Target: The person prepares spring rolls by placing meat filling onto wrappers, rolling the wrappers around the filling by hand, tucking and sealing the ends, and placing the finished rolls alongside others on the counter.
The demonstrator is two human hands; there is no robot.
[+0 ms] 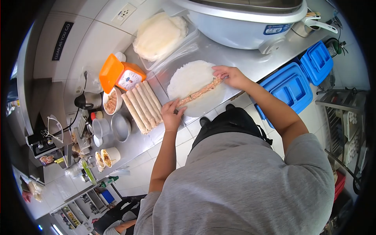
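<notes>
A round, thin white wrapper [188,80] lies flat on the steel counter in front of me. Across it runs a long strip of pinkish minced filling [200,92], slanting up to the right. At the strip's lower left end, my left hand [170,114] has its fingers and thumb closed around the tip. My right hand [232,77] pinches the opposite end near the wrapper's right edge; its fingertips are partly hidden. Several finished rolls [141,106] lie side by side to the left of my left hand.
Stacked wrappers [160,35] rest on a plastic container at the back. An orange scale [127,76], a bowl of filling [112,101] and a metal bowl [120,127] stand left. A large grey-white appliance [243,29] stands behind; blue lids [288,92] are right. Another person [121,219] is at lower left.
</notes>
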